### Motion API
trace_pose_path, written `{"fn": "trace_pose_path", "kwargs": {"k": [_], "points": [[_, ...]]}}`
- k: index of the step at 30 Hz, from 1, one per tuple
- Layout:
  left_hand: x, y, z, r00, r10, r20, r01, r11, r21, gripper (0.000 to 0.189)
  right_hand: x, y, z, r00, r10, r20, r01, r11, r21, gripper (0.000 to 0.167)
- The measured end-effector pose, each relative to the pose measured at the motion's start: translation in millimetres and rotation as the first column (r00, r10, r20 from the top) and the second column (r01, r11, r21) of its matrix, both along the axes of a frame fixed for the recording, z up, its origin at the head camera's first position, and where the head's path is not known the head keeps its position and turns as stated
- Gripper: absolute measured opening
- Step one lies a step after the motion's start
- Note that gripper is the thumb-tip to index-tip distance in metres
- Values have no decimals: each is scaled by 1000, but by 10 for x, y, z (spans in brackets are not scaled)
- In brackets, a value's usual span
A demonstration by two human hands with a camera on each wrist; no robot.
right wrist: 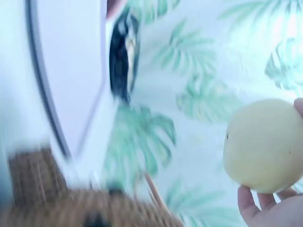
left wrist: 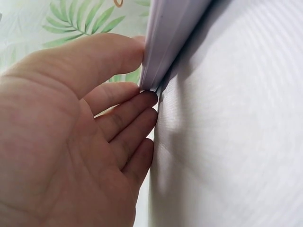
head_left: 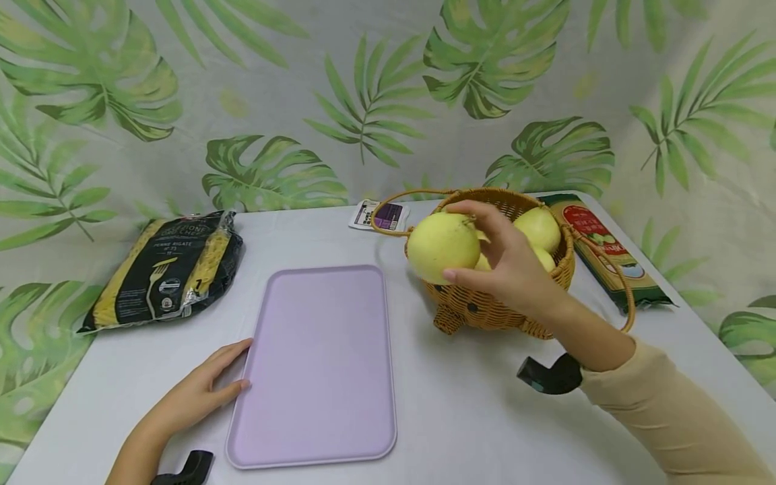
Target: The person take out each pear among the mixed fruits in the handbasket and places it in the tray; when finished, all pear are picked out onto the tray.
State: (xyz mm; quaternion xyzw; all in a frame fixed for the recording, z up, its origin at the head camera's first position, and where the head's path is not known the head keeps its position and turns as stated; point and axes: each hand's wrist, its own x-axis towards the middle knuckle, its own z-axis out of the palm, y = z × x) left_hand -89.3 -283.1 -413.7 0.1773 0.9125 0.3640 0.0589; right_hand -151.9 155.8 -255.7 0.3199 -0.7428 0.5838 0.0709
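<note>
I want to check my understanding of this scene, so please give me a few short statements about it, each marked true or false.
1. The right hand holds a fruit. True.
2. The left hand is inside the basket. False: the left hand touches the edge of the tray.
3. More fruits are in the basket. True.
4. The pasta bag lies between tray and basket. False: the pasta bag is left of the tray.
5. The tray is light purple. True.

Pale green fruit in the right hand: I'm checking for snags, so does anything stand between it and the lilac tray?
In the head view, nothing visible stands between the held fruit and lilac tray; the basket handle loops beside, off that line.
</note>
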Motion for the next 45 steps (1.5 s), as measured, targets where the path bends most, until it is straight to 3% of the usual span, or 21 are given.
{"fn": "trace_pose_path", "kwargs": {"k": [5,11,14,17,25,31,38,45], "points": [[-2,-8,-14,1000,-6,-8,6,1000,11,63,-52,-415,-241,993,75,96,-71,997,-41,68],[-9,-13,-26,1000,-6,-14,6,1000,11,62,-271,-864,-556,993,38,111,-35,999,-34,67],[-9,-15,-27,1000,-8,-19,8,1000,10,62,-407,-1066,-738,988,17,156,-14,1000,-20,66],[-4,-18,-27,1000,-8,-23,8,1000,10,62,-522,-1247,-926,977,6,213,-6,1000,-2,66],[-11,-19,-25,1000,1,-18,-1,1000,2,62,-663,-1654,-1286,943,6,332,-5,1000,-4,69],[6,-10,-33,1000,-7,-23,7,1000,21,61,-689,-1839,-1396,919,-53,390,37,998,49,66],[12,2,-19,1000,0,-20,0,1000,20,61,-748,-1949,-1465,934,-141,328,102,986,131,68],[-1,-3,-39,999,-7,-41,7,1000,9,61,-783,-2033,-1487,944,-138,301,100,985,137,70]]}}
